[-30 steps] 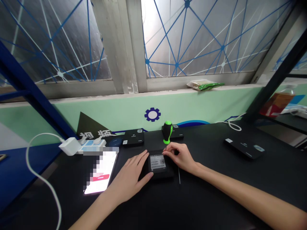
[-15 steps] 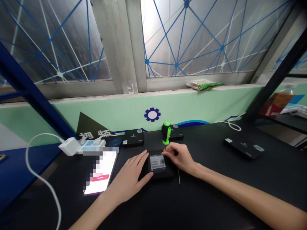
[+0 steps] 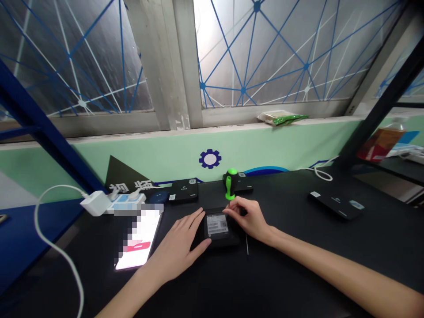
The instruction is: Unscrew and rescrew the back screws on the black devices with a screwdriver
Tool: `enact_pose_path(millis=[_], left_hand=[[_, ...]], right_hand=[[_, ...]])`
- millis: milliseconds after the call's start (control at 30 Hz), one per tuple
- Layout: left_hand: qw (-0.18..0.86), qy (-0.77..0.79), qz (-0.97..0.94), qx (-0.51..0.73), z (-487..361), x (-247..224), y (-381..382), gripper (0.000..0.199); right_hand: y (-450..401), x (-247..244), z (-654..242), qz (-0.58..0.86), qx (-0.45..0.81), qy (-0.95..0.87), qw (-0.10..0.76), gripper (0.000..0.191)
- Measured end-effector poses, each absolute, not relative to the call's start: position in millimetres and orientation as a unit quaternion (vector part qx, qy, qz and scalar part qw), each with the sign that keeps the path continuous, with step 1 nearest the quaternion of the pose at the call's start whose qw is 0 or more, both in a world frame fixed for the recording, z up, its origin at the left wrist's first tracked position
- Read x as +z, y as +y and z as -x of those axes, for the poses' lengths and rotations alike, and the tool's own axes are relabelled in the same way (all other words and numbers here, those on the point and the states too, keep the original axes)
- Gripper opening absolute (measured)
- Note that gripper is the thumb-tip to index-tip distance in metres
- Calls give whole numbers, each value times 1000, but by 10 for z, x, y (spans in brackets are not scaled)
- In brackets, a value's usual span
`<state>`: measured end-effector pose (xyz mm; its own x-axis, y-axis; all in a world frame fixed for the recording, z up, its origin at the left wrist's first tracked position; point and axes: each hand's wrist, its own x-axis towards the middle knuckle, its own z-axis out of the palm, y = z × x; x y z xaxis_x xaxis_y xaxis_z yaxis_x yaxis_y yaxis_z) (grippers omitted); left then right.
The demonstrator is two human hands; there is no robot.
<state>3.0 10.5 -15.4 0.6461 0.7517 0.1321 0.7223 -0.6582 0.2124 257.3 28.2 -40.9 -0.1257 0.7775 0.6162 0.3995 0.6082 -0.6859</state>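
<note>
A small black box-shaped device (image 3: 225, 240) with a printed label lies in front of me on the black table. My left hand (image 3: 183, 240) rests along its left side, fingers stretched out and the thumb at its near edge. At the device's far right corner, my right hand (image 3: 248, 218) pinches the shaft of a green and black screwdriver (image 3: 231, 183), which stands upright with its handle on top. The screwdriver's tip is hidden by my fingers. Beside my right wrist, a thin metal rod (image 3: 247, 245) lies on the table.
Similar black devices lie at the back left (image 3: 183, 191), behind the screwdriver (image 3: 245, 183) and to the right (image 3: 336, 204). A lit phone (image 3: 142, 240) is left of my hand, near a white power strip (image 3: 127, 202) with a plugged-in charger (image 3: 96, 203) and cable.
The screwdriver has turned about its shaft: the green part of the handle has swung from the right to the left side. Both hands stay in place.
</note>
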Motion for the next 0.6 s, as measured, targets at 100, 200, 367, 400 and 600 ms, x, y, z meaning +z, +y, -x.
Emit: enact_pose_path(millis=[100, 200, 367, 400, 600], left_hand=[[76, 411, -904, 96, -33, -142, 101, 63], [79, 412, -903, 93, -38, -133, 96, 63], [75, 411, -903, 96, -37, -136, 88, 63], [76, 412, -903, 94, -36, -137, 87, 63], [81, 415, -902, 87, -25, -133, 89, 64]], right_hand=[[260, -374, -2600, 391, 197, -717, 543, 24], [212, -344, -2636, 379, 235, -694, 565, 21], [144, -318, -2653, 358, 337, -640, 590, 19], [147, -315, -2651, 358, 354, -628, 593, 20], [232, -335, -2657, 386, 404, -540, 629, 20]])
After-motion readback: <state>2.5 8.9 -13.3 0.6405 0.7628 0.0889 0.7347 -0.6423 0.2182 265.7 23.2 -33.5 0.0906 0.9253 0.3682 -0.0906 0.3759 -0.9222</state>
